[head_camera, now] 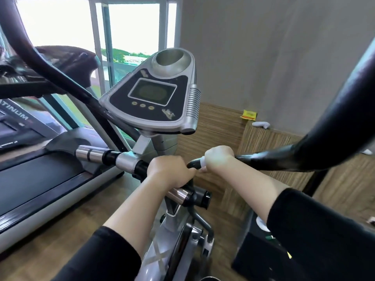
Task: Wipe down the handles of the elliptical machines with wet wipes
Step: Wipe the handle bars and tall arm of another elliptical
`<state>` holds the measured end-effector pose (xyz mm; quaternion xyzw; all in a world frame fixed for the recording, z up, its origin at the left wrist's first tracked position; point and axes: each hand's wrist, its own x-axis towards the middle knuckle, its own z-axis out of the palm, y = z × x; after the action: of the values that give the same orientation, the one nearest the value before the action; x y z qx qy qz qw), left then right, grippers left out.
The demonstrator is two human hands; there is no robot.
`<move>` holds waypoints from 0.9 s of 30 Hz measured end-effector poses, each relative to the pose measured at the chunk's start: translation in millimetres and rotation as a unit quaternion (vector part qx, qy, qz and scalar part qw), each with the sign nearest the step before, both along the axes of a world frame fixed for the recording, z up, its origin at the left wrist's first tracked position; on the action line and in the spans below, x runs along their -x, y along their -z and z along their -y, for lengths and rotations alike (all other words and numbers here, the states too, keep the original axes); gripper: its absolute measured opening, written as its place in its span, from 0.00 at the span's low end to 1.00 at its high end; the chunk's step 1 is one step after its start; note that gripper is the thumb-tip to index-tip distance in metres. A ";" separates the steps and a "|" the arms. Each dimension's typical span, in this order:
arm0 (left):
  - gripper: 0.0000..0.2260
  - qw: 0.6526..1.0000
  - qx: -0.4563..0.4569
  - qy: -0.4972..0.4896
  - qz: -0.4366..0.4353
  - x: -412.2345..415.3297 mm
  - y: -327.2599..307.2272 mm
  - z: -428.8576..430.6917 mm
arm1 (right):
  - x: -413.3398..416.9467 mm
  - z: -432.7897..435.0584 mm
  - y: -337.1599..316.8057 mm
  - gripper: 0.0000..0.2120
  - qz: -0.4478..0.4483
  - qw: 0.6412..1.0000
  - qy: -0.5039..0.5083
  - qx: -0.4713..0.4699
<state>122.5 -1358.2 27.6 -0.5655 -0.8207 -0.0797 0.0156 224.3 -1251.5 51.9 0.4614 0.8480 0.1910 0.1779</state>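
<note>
Clamping wipe [202, 162] on handle [274, 159] — right hand [219, 157]; left hand [169, 169] grips handlebar [140, 169].

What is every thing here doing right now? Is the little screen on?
Screen, blank, no numbers showing.
Cup holder, empty.
Left hand, curled round the short bar.
Right hand, holding the wipe round the black handle.
Wipe, white, peeking out under the right hand.
Yellow packet, lying on the wooden ledge.
</note>
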 end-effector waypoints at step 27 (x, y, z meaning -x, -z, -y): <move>0.20 0.994 -0.105 -0.006 0.019 0.5 3.3 3.2 | -23.4 4.0 5.1 0.24 0.071 0.993 0.037 -0.082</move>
<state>122.0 -1361.4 24.3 -0.5544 -0.8113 -0.1761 0.0593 247.6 -1255.4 46.8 0.4906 0.7972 0.2853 0.2059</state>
